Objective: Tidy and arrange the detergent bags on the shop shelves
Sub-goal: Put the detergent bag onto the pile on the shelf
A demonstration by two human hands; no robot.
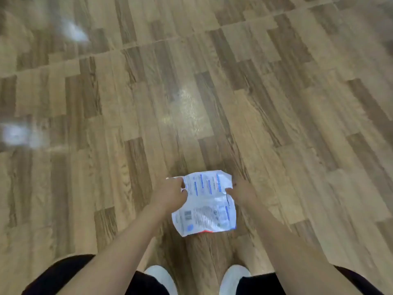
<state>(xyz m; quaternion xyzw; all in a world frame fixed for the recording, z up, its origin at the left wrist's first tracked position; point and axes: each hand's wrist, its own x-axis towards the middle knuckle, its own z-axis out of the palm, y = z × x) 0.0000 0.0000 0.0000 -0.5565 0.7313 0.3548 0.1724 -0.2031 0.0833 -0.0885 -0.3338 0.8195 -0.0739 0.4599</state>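
Head view: both hands, left hand (pixel 170 193) and right hand (pixel 240 191), pinch the detergent bag (pixel 207 203) (crumpled, white) by its sides.

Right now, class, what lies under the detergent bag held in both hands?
Under the detergent bag, held by the left hand and right hand, is wood-patterned floor. White shoes stand nearer. The floor patch directly beneath is covered.

Detergent bag (pixel 207 203): white back panel, blue printed text blocks, small dark code square near lower left corner, thin red-orange strip along bottom edge. Floor (pixel 276 92): wood-grain laminate, short planks alternating light tan and darker brown, pale glare patches. Shoes (pixel 232 277): white. Clothing (pixel 63 271) at lower edge: black.
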